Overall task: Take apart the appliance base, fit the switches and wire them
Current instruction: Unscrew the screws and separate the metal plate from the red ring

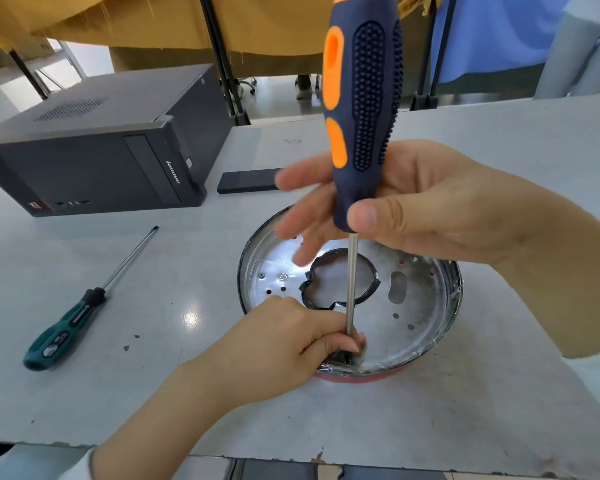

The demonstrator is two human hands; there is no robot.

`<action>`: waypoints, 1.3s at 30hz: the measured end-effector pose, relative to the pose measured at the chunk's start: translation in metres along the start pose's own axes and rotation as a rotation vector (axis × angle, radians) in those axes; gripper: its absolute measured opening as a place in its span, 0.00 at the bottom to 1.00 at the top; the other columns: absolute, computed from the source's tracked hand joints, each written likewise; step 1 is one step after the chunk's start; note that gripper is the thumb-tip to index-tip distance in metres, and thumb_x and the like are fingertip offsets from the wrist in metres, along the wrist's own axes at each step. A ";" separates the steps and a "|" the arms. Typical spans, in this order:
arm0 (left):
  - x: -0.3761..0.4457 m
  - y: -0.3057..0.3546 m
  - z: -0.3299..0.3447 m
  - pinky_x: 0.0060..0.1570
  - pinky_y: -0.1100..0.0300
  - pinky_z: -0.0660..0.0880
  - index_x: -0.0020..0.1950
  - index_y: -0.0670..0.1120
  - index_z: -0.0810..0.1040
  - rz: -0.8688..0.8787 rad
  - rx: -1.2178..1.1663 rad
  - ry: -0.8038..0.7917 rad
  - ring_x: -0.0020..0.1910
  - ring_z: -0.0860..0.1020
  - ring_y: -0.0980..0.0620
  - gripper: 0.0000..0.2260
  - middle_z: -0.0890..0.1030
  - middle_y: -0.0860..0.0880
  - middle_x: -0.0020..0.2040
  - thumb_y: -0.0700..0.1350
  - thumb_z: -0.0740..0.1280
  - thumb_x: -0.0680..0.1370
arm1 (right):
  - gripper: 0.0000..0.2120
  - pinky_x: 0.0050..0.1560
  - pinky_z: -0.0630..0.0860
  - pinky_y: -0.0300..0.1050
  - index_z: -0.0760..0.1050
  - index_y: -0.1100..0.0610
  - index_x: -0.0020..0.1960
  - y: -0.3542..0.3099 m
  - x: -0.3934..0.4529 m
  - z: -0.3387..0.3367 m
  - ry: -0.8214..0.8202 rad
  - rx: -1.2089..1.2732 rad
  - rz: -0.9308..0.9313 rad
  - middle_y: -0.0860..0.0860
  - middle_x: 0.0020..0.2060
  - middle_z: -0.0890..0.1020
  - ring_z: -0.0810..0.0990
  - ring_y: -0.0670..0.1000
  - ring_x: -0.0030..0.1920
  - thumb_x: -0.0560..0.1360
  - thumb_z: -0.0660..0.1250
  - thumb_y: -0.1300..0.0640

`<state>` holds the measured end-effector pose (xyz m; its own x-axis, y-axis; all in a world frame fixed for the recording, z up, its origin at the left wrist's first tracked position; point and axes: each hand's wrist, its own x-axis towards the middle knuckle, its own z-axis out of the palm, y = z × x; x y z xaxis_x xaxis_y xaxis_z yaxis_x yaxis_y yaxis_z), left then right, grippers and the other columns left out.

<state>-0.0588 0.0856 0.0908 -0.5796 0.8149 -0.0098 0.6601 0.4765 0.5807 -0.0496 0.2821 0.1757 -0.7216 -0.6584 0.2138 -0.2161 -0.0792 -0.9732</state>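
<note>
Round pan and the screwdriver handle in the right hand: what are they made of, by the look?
Round pan: looks like thin sheet metal, bright silvery finish; it mirrors the light and has punched holes and a cut-out centre. The red band at its bottom edge is unclear, maybe paint or plastic.
Screwdriver handle: likely moulded plastic with rubbery grip; matte navy, studded texture, orange inserts. Its shaft looks like bare steel.

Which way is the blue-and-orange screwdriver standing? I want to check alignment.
Upright: blue-and-orange screwdriver handle on top, shaft running straight down into the base.
</note>
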 end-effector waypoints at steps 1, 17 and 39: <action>0.000 0.000 0.000 0.41 0.62 0.75 0.52 0.51 0.84 -0.004 -0.002 0.001 0.36 0.81 0.57 0.13 0.85 0.56 0.41 0.52 0.60 0.79 | 0.17 0.55 0.75 0.46 0.70 0.62 0.61 0.002 0.001 0.001 0.006 0.035 0.000 0.54 0.50 0.82 0.82 0.57 0.50 0.73 0.61 0.62; -0.003 0.002 0.001 0.43 0.62 0.75 0.54 0.52 0.83 -0.041 0.002 -0.014 0.38 0.81 0.57 0.13 0.85 0.56 0.43 0.53 0.60 0.80 | 0.03 0.39 0.81 0.42 0.76 0.57 0.46 0.011 0.011 0.035 0.587 -0.169 -0.034 0.47 0.34 0.81 0.84 0.52 0.34 0.73 0.70 0.60; -0.003 -0.002 0.000 0.44 0.70 0.72 0.55 0.53 0.82 -0.064 0.024 -0.057 0.42 0.80 0.59 0.10 0.84 0.59 0.47 0.49 0.61 0.82 | 0.03 0.45 0.79 0.38 0.78 0.56 0.47 0.015 0.015 0.033 0.540 -0.152 -0.065 0.49 0.35 0.83 0.85 0.51 0.36 0.73 0.70 0.59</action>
<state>-0.0583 0.0827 0.0900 -0.5932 0.7996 -0.0934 0.6343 0.5357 0.5574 -0.0422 0.2466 0.1614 -0.9292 -0.1764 0.3249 -0.3347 0.0283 -0.9419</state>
